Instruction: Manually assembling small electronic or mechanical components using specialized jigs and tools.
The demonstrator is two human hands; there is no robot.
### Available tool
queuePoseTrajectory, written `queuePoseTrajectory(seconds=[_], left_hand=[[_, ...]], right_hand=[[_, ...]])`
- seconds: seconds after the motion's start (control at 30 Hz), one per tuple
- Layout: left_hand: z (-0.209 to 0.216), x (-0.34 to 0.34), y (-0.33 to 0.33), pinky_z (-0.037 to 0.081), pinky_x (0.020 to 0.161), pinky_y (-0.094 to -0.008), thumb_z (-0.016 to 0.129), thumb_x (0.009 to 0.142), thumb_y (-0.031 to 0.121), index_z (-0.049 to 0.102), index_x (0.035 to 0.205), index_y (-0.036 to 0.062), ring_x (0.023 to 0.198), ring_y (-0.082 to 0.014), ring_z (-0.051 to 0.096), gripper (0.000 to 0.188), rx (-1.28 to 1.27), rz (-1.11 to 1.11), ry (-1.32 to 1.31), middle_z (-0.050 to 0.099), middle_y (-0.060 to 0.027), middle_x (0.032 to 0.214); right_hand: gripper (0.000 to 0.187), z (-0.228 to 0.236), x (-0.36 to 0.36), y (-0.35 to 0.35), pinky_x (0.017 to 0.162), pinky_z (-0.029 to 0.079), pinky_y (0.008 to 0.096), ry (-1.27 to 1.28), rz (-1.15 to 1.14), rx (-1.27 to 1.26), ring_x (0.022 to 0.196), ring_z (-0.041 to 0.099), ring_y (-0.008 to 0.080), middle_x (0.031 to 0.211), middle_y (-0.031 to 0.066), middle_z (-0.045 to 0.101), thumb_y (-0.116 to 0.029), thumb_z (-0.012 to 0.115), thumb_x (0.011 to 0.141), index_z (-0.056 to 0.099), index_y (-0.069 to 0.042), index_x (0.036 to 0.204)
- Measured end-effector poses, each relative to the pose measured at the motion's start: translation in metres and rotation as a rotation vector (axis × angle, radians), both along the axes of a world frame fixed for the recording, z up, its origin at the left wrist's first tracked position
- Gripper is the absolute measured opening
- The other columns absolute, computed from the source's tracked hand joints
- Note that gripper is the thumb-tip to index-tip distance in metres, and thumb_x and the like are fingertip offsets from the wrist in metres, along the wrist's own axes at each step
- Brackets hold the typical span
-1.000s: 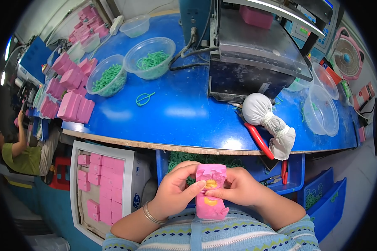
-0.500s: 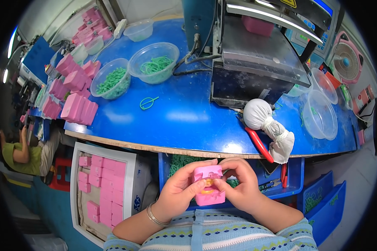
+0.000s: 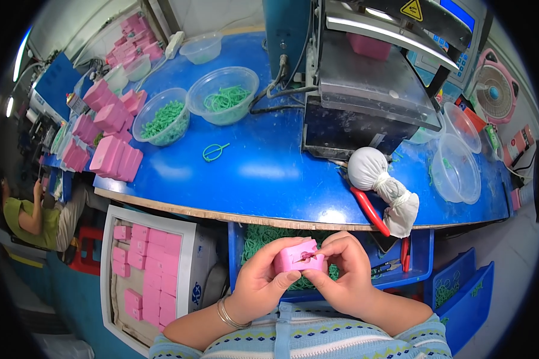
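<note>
A big blue table fills the middle. On the back right part of the table sits a black metal press. By the front left edge of the table, lower down, is a box with a white rim, and pink blocks lie in it in rows. A blue drawer sticks out from under the table's front edge, with green bits and some tools in it. Past the table's right end is a pink fan. Two clear plastic bowls of green bits stand on the table's back left part. A white cloth bag, tied in the middle, lies at the table's front right.

Both hands are in front of the table, over the drawer. The left hand curls its fingers around one side of a pink rubber mold. The right hand pinches the other side, finger and thumb close together. The mold is just off the table's front edge. A dark red bit shows in its slit, too small to tell what. A thin green ring lies on the table, left of the middle.
</note>
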State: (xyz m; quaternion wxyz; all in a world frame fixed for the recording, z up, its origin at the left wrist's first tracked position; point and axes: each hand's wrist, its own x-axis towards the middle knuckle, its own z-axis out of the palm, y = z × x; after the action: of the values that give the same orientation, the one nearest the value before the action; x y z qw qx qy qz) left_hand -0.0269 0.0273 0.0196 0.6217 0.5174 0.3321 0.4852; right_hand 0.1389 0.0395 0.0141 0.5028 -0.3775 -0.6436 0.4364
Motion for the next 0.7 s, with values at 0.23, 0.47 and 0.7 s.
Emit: queuePoseTrajectory(seconds=[0.23, 0.47, 0.7], left_hand=[[-0.002, 0.0, -0.003, 0.043, 0.062, -0.0202, 0.059, 0.088, 0.02, 0.039, 0.125, 0.0, 0.083, -0.0088, 0.052, 0.047, 0.104, 0.045, 0.057, 0.052, -0.0161, 0.122], [-0.005, 0.002, -0.006, 0.047, 0.083, -0.0304, 0.059, 0.087, 0.019, 0.04, 0.123, -0.0005, 0.103, -0.0199, 0.055, 0.045, 0.175, 0.058, 0.083, 0.05, -0.0176, 0.124], [-0.001, -0.004, -0.006, 0.042, 0.092, -0.0344, 0.062, 0.085, 0.013, 0.044, 0.123, 0.001, 0.106, -0.0204, 0.052, 0.044, 0.046, -0.089, -0.126, 0.052, -0.0132, 0.118]], right_hand=[[0.035, 0.003, 0.001, -0.004, 0.056, 0.036, 0.0255, -0.073, 0.006, 0.019, 0.06, 0.039, 0.0114, 0.088, 0.0088, 0.044, -0.009, 0.073, 0.073, 0.047, -0.003, 0.095], [0.039, -0.002, 0.003, -0.006, 0.058, 0.038, 0.0251, -0.041, -0.001, 0.009, 0.064, 0.041, 0.012, 0.093, 0.0086, 0.044, -0.013, 0.074, 0.072, 0.046, -0.002, 0.098], [0.04, 0.014, 0.02, 0.013, 0.088, 0.041, 0.0332, -0.124, 0.248, 0.159, 0.108, 0.049, 0.0238, 0.121, 0.0107, 0.052, -0.015, 0.074, 0.072, 0.057, -0.004, 0.107]])
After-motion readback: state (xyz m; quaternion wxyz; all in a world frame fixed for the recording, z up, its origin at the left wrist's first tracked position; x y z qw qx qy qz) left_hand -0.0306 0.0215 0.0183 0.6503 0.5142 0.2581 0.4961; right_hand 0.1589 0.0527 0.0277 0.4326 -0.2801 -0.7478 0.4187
